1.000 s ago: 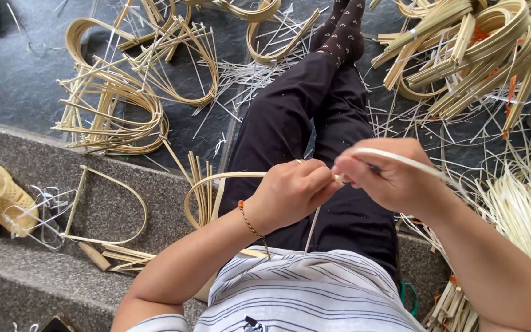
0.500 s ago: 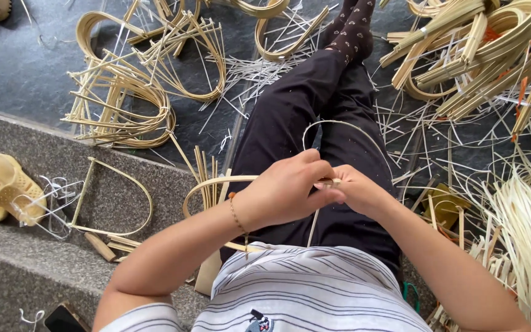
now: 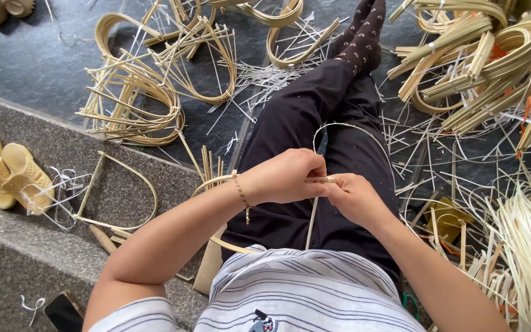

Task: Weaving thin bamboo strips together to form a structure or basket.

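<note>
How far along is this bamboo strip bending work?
Done: bent hoops piled on the floor and at upper right. In hand: left hand and right hand pinch a thin strip looped over the lap. Left: straight strips heaped at right.

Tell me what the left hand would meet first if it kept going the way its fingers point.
The left hand points right, at the right hand. Both pinch the same thin bamboo strip, so it would press straight into the right hand's fingers; they look almost touching already, though depth is unclear.
</note>
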